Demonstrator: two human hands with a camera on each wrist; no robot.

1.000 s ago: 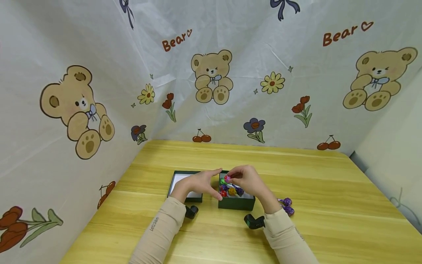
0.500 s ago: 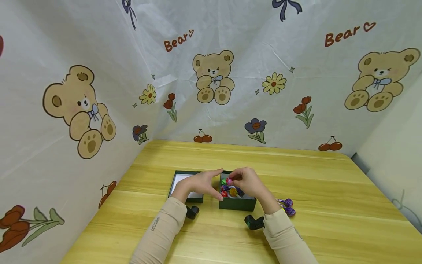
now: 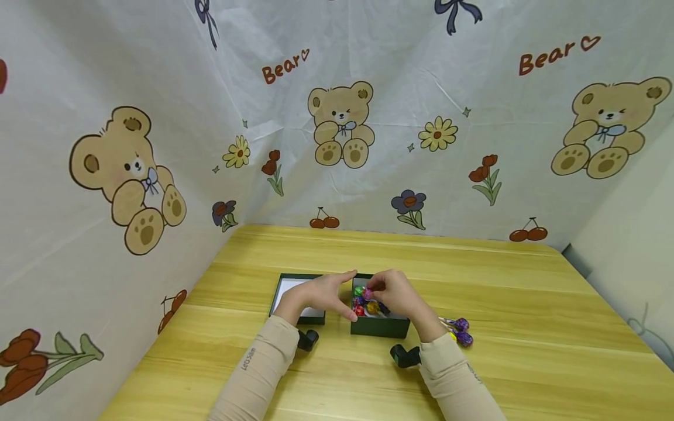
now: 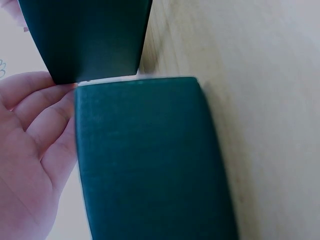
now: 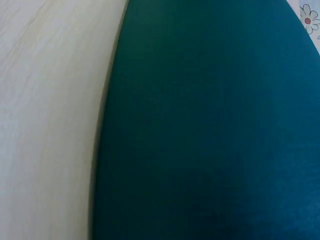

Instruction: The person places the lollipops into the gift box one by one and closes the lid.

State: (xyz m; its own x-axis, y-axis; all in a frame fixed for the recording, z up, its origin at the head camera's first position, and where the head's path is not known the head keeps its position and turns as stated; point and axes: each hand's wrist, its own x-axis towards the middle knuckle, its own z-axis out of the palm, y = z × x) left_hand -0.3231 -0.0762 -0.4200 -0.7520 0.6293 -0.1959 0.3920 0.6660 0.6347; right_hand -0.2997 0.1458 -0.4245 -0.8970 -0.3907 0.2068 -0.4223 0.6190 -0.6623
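Note:
A dark green box [image 3: 379,328] holds several wrapped lollipops, among them a green lollipop [image 3: 358,290], a red lollipop [image 3: 359,310] and a yellow lollipop [image 3: 372,307]. My right hand [image 3: 398,294] reaches over its right side and pinches a pink lollipop [image 3: 367,293] inside, near the back left corner. With thumb and fingers spread apart, my left hand [image 3: 322,293] is at the box's left side, fingertips right at its edge. In the left wrist view the left palm [image 4: 25,155] shows beside the green walls. The right wrist view shows only the box wall [image 5: 210,125], the hand hidden.
Under my left hand lies a shallow green lid [image 3: 310,320] with a white inside. To the right, purple lollipops [image 3: 464,338] and a partly covered yellow lollipop [image 3: 452,336] lie on the wooden table [image 3: 526,327]. A bear-print cloth [image 3: 389,70] hangs behind.
My right hand has shifted slightly right and lower, with the pink lollipop still pinched. More of the lollipops on the table shows beside the right wrist. My left hand has stayed put.

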